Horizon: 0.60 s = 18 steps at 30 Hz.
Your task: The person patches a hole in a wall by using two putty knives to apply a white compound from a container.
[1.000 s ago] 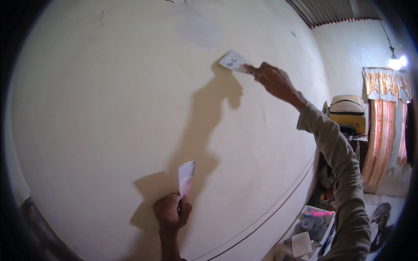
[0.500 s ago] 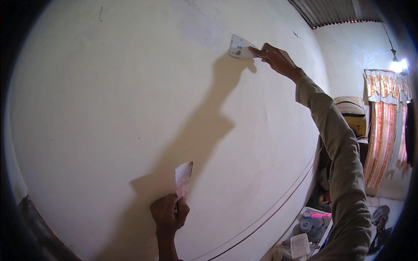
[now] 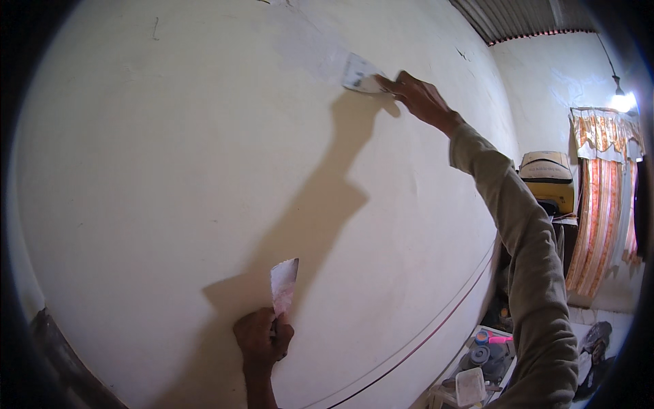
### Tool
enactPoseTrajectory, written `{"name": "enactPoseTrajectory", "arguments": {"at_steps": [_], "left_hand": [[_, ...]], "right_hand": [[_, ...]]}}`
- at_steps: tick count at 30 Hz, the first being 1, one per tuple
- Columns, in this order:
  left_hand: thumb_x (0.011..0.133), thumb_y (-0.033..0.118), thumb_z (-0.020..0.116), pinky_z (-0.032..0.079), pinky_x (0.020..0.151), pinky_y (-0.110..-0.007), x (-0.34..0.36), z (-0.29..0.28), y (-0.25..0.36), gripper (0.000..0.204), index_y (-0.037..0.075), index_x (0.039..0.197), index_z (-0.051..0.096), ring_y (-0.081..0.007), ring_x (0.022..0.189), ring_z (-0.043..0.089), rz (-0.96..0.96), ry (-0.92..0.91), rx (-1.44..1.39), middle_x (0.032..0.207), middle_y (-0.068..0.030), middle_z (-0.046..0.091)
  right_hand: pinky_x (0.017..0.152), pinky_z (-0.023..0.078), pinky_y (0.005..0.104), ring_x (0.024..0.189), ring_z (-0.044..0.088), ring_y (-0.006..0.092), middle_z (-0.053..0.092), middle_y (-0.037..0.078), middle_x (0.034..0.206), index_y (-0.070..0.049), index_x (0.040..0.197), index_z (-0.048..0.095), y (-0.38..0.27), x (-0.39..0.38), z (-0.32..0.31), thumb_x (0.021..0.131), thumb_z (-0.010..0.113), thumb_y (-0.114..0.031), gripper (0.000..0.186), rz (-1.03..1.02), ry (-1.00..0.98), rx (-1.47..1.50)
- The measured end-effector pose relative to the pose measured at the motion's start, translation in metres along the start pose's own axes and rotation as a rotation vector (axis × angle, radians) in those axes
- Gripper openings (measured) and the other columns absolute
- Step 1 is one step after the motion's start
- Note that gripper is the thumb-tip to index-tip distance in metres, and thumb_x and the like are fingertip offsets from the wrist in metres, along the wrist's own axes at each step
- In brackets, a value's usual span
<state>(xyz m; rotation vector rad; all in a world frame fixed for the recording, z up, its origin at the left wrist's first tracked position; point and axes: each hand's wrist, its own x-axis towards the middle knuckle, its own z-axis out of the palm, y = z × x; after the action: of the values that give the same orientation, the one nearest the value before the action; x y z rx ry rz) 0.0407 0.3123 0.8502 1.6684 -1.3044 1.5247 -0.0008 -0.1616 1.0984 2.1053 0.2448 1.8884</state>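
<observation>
A pale painted wall [image 3: 170, 170] fills most of the view. High up at the right, my right hand [image 3: 424, 99] is closed round a putty knife [image 3: 362, 73]; its wide, grey-spotted blade lies against the wall at the edge of a greyish patch [image 3: 310, 51]. Lower down, my left hand [image 3: 262, 337] grips a second putty knife [image 3: 283, 285], its blade upright and smeared whitish-pink. Fingers hide both handles. A long shadow of my right arm falls across the wall between the two hands.
Two cables [image 3: 409, 357] run along the lower wall. At the lower right, a table [image 3: 446, 382] bears a white tub [image 3: 470, 387] and a pink-handled tool [image 3: 499, 339]. Farther back are a yellow box [image 3: 555, 194], a striped curtain [image 3: 594, 225] and a lit bulb [image 3: 623, 102].
My right hand and its putty knife have moved a little left along the wall, to the greyish patch. My left hand has barely shifted.
</observation>
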Motion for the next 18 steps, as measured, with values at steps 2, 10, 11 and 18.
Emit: {"name": "enactPoseTrajectory", "arguments": {"at_steps": [2, 10, 11, 18], "left_hand": [[0.074, 0.004, 0.067, 0.039, 0.042, -0.032, -0.002, 0.001, 0.000, 0.011, 0.005, 0.072, 0.057, -0.0173, 0.040, 0.045, -0.017, -0.004, -0.010, 0.051, -0.0035, 0.046], [0.077, 0.006, 0.067, 0.041, 0.042, -0.032, -0.025, 0.002, -0.003, 0.009, 0.005, 0.073, 0.058, -0.0174, 0.042, 0.049, -0.016, -0.052, 0.039, 0.053, -0.0041, 0.049], [0.080, 0.010, 0.066, 0.042, 0.044, -0.032, -0.028, 0.002, -0.004, 0.009, 0.003, 0.075, 0.061, -0.0169, 0.044, 0.051, -0.082, -0.059, -0.007, 0.055, -0.0052, 0.054], [0.079, 0.010, 0.066, 0.043, 0.045, -0.030, -0.030, 0.004, 0.001, 0.011, 0.000, 0.077, 0.061, -0.0169, 0.043, 0.052, -0.225, -0.051, -0.180, 0.053, -0.0059, 0.053]], "right_hand": [[0.070, 0.051, 0.0381, 0.077, 0.060, 0.0289, 0.056, 0.011, 0.090, -0.027, 0.134, 0.056, 0.014, -0.019, -0.003, 0.096, 0.055, -0.014, 0.040, 0.216, -0.140, 0.065], [0.070, 0.050, 0.0407, 0.078, 0.058, 0.0276, 0.055, 0.009, 0.093, -0.030, 0.141, 0.049, -0.026, 0.035, 0.003, 0.091, 0.062, -0.013, 0.054, 0.077, 0.040, -0.027], [0.070, 0.049, 0.0409, 0.079, 0.058, 0.0280, 0.055, 0.009, 0.093, -0.030, 0.141, 0.049, -0.030, 0.036, 0.003, 0.091, 0.062, -0.014, 0.054, 0.059, 0.024, -0.030], [0.064, 0.048, 0.0401, 0.073, 0.056, 0.0284, 0.052, 0.011, 0.086, -0.023, 0.131, 0.060, -0.031, -0.105, -0.038, 0.092, 0.060, -0.011, 0.041, 0.035, -0.276, -0.185]]}}
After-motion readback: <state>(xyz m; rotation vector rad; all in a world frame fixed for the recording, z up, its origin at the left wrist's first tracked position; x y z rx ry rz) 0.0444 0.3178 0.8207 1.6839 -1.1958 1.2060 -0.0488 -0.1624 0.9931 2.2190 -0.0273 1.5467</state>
